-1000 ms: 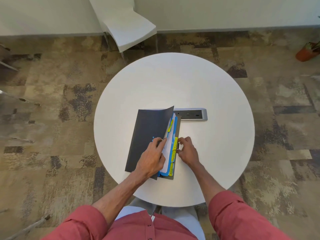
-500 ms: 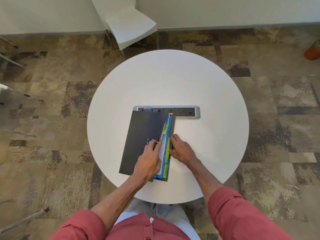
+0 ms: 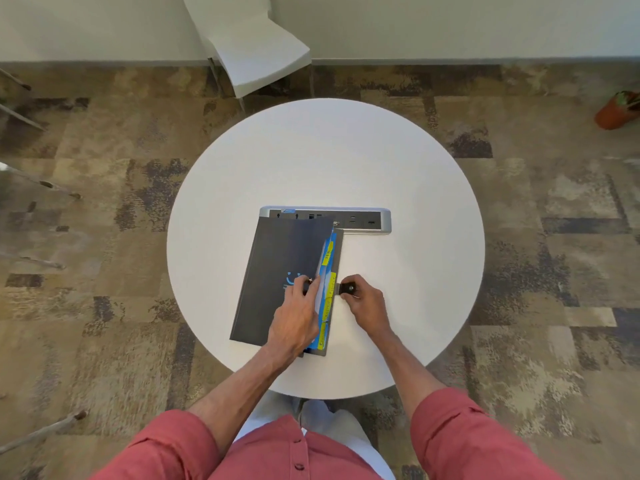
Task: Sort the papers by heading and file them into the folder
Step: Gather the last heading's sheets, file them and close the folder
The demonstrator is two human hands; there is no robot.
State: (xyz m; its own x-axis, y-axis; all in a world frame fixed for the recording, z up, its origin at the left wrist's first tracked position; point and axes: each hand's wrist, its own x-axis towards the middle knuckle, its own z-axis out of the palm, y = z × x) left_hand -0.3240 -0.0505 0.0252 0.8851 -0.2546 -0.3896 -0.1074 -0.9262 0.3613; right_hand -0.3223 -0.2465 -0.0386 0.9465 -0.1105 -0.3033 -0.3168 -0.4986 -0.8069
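Dark folder (image 3: 280, 271) lying on the round white surface (image 3: 398, 168), blue and yellow-tabbed papers (image 3: 328, 252) peeking from its right edge, left hand (image 3: 298, 313) pressing the cover down, right hand (image 3: 363, 299) pinching the black clasp (image 3: 348, 288)

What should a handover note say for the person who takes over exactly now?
Left hand: its fingers press down the cover of the dark grey flat folder; the cover is not fully closed.
Right hand: pinches the small black closure strap at the folder's right edge.
Papers: white sheets and blue dividers with yellow tabs lie inside the folder, on the round white table.
Done: no loose paper is in view, so filing seems finished.
Left: probably to fasten the strap over the cover.
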